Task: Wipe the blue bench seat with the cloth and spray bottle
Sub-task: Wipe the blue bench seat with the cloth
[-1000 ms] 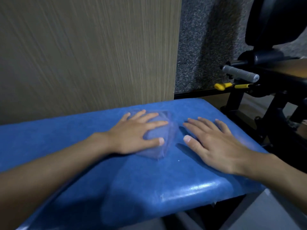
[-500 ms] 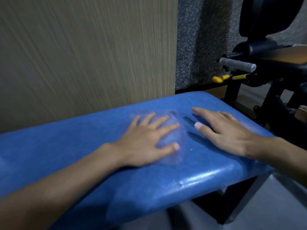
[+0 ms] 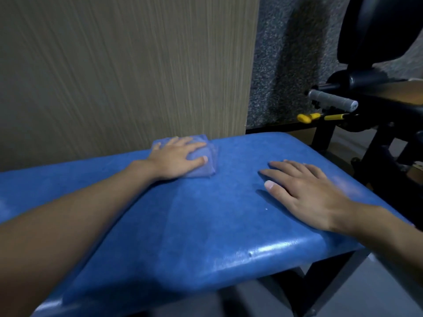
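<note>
A folded blue cloth (image 3: 206,168) lies on the blue padded vinyl counter (image 3: 206,225) at its far edge, just before the tan wood-grain wall panel (image 3: 114,76), with the left grip (image 3: 176,157) flat on top of it. The right grip (image 3: 306,191) rests flat on the counter further right, well apart from the cloth. Beyond the counter's right end stands a black metal exercise machine (image 3: 380,106), with a grey speckled carpeted wall (image 3: 281,65) behind it.

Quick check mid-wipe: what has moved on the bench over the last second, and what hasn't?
The left hand slid the folded pale blue cloth across the padded blue bench seat toward the wood-grain wall panel, widening the gap to the right hand. Nothing was picked up or released. Both hands stay flat, the left on the cloth, the right on the seat.
</note>
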`<state>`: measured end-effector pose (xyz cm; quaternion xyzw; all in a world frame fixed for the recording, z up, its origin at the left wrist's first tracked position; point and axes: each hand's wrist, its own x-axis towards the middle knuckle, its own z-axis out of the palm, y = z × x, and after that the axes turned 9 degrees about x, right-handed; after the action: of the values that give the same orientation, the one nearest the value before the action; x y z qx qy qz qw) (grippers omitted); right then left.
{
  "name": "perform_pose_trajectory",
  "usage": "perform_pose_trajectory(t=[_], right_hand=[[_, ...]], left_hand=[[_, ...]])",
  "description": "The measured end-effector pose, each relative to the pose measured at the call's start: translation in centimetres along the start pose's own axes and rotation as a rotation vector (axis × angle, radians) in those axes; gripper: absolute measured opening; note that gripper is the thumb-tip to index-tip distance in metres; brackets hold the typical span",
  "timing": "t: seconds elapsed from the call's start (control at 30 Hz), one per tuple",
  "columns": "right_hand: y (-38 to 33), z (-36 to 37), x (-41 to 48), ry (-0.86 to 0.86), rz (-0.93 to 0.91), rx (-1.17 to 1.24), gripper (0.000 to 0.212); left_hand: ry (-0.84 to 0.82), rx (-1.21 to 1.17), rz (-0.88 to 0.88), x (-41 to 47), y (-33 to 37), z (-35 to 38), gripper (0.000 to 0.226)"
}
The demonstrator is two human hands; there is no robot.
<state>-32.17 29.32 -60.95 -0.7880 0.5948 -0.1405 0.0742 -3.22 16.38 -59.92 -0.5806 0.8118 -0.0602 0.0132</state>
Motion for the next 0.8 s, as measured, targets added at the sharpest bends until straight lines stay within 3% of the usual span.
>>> perform_pose_trajectory(t=[0.1,0.2,0.3,0.43,0.5,0.67,0.8], right_hand=[[0.1,0.2,0.1,0.010,-0.004,-0.017,0.084],[0.2,0.3,0.2,0.017,-0.007,-0.011,0.082],[0.3,0.3,0.2,0.051,0.009,0.041,0.080],[0.3,0.1,0.0,0.088,0.025,0.164,0.082],[0.1,-0.2,0.1,0.105,0.032,0.197,0.078],[-1.5,-0.1,-0.1,0.051,-0.006,0.116,0.083],[-1.7,0.7,-0.1,-0.021,-0.004,0.004,0.085]], left_hand=[[-0.031,0.029,-0.081,1.2,-0.8,0.7,0.065],[-0.052,0.016,-0.035,-1.2,1.6,0.3,0.061],[-0.077,0.025,0.135,-6.0,5.6,-0.9,0.072],[0.005,0.089,0.483,-13.1,10.5,-1.9,0.075],[0.038,0.075,0.527,-13.9,10.5,-1.9,0.070],[0.000,0.021,0.381,-10.2,7.1,-1.1,0.072],[0.021,-0.001,0.100,-4.8,-0.1,0.2,0.080]])
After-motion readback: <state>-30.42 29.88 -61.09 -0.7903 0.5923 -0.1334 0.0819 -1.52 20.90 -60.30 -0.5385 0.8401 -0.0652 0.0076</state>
